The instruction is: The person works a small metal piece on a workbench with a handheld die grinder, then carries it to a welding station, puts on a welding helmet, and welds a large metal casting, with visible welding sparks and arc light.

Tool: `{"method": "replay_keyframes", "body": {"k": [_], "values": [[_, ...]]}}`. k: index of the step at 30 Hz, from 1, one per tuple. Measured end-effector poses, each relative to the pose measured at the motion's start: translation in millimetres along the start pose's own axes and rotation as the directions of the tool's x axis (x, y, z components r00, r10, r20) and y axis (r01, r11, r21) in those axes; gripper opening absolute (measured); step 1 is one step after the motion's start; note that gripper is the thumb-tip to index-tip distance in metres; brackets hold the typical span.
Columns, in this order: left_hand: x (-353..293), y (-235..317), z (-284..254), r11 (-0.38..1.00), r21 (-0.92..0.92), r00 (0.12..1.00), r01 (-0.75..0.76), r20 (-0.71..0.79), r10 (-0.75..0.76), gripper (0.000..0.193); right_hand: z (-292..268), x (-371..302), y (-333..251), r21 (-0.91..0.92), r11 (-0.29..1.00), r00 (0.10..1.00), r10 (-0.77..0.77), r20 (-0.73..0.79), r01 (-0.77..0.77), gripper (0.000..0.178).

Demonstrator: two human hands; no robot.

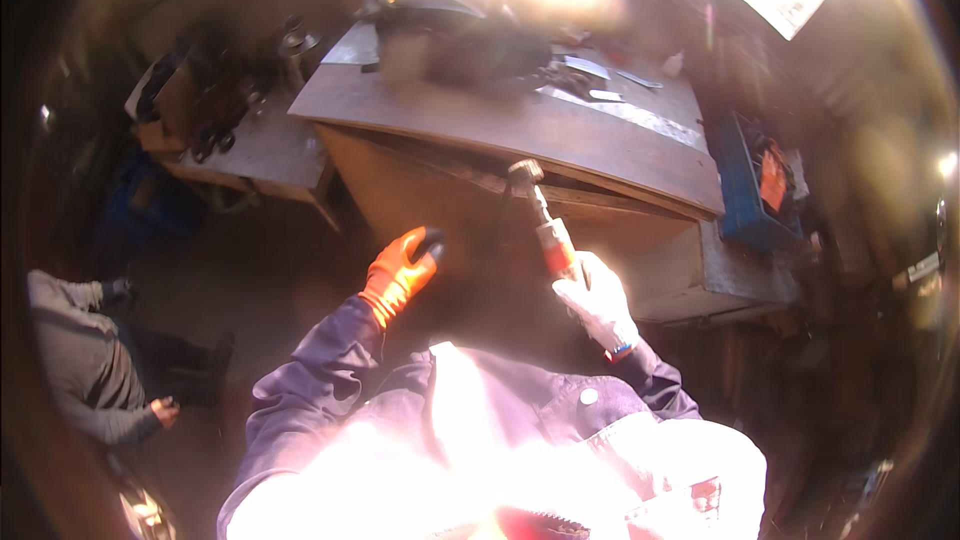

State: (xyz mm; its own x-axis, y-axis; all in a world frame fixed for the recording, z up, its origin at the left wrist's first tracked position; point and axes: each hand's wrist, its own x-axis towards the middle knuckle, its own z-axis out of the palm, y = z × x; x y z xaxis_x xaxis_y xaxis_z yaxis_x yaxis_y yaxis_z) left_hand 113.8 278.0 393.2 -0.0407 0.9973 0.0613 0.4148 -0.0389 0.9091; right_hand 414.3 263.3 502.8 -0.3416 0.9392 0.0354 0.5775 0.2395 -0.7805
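My right hand [602, 306], in a white glove, is closed around the red and silver body of a die grinder [556, 244]. The tool points up and away from me, and its round, rough-looking head [526, 173] is in front of the near edge of the wooden workbench [440, 122]. My left hand [402, 270] wears an orange glove with dark fingertips. Its fingers are loosely bent, with a gap between them and the thumb, and I see nothing held there. It hovers short of the bench front, touching nothing.
A large dark object [455, 40], partly blurred, stands on the bench beside papers [588, 67]. At the right is a blue crate [745, 180] with an orange item. A lower table [262, 145] holds clutter at the left. Another person [90, 360] is at the lower left.
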Motion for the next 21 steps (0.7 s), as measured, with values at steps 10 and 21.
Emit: {"method": "replay_keyframes", "body": {"k": [10, 21], "values": [[-18, 97, 58, 0.985, 0.089, 0.892, -0.149, -0.417, 0.173, 0.040, 0, 146, 9, 0.531, 0.847, 0.665, -0.400, 0.631, 0.004, 0.035], [-53, 58, 58, 0.452, -0.702, 0.652, -0.550, -0.699, -0.293, 0.041, 42, 191, -71, 0.389, 0.617, 0.363, -0.751, 0.551, 0.684, 0.032]]}}
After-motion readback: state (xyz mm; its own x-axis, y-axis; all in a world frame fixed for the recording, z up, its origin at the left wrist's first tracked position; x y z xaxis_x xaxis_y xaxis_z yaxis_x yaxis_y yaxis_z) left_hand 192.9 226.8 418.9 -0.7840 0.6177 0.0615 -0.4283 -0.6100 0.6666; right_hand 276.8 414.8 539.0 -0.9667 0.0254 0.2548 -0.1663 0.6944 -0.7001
